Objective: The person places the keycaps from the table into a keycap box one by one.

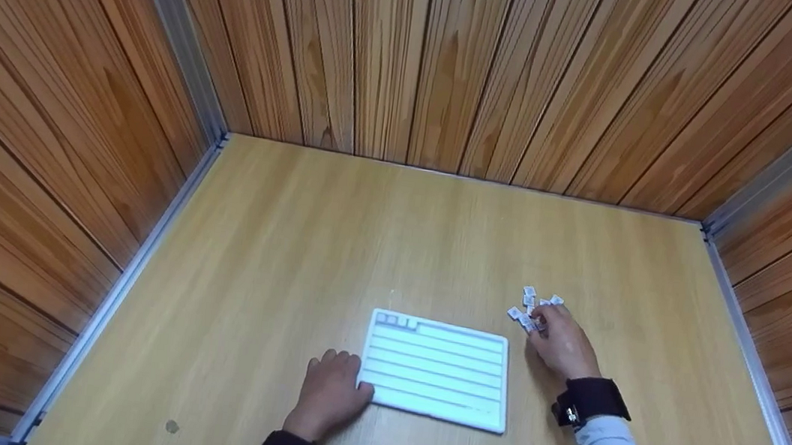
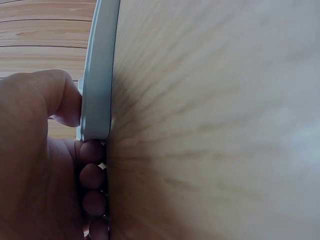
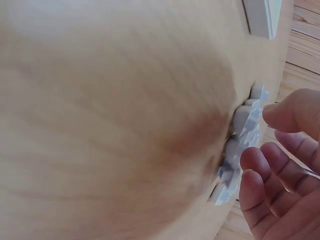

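Observation:
A white ridged board lies flat on the table, its rows divided by raised strips. A few small tiles sit in its top row at the left end. My left hand holds the board's lower left corner, with the thumb bent over the edge and the other fingertips beside it. To the right of the board, my right hand hovers over a loose cluster of small white tiles. Its thumb and half-curled fingers stand apart close to the tiles, with none visible between them.
Wood-panelled walls enclose the table at the back and both sides, with metal strips along the edges. A small dark round spot marks the table at the front left.

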A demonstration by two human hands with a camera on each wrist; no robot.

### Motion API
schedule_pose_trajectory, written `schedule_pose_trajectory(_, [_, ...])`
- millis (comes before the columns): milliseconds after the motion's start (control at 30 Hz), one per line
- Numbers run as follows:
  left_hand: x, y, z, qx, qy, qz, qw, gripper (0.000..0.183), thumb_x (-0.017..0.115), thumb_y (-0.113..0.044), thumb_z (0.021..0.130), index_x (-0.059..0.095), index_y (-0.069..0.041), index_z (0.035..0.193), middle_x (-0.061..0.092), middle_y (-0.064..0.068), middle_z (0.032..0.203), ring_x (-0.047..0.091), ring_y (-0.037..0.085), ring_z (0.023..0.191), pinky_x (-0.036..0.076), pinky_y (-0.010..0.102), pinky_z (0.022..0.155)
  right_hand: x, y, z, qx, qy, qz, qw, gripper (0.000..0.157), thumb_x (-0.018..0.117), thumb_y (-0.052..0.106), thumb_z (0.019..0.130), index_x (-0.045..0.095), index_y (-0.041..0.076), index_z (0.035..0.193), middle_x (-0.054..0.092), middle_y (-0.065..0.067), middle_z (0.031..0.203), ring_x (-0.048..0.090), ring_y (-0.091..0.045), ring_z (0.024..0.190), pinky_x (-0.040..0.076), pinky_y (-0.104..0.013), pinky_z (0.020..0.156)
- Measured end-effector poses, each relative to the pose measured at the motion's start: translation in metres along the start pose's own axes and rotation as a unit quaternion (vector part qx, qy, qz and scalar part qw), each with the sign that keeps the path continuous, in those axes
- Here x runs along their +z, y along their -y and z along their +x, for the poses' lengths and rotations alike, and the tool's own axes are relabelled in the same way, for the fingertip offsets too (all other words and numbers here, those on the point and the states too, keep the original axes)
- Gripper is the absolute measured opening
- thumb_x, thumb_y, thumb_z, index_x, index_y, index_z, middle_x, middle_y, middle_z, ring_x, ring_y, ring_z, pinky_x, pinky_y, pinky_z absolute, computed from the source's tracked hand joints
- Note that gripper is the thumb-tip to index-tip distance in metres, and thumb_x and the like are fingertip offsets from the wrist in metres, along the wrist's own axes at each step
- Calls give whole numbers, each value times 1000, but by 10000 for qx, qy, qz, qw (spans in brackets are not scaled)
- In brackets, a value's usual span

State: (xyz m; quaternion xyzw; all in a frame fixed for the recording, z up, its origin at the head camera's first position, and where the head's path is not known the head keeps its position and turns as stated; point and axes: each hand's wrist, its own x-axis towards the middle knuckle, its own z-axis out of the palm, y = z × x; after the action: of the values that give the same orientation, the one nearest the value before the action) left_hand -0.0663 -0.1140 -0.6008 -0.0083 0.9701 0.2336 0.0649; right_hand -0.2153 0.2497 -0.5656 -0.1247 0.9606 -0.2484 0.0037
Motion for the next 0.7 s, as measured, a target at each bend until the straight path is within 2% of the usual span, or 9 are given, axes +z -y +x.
schedule_pose_trajectory(300, [0,-2,1,-79,74,-25,9999,20,60,-32,82,55,-12,81,45,0,76,36,22,77,28,38,71,-5,-8,2,169,-81,-43,9998,29,69,3,87,64,-2,115,59,-18,108,59,-30,90,47,-46,77])
schedule_pose_trajectory(500, [0,-3,1,-117,98,-52,9999,20,60,-30,82,57,-11,83,45,0,76,36,22,77,28,39,71,-8,-12,3,458,-19,98,9989,30,65,2,89,63,-2,119,58,-20,115,59,-30,95,48,-48,82])
schedule_pose_trajectory(700, [-2,-3,2,-139,146,-36,9998,20,60,-30,81,58,-10,83,46,1,76,36,23,77,27,39,71,-8,-18,6,616,10,78,9981,29,63,4,91,63,-2,120,58,-20,114,58,-31,95,48,-48,83])
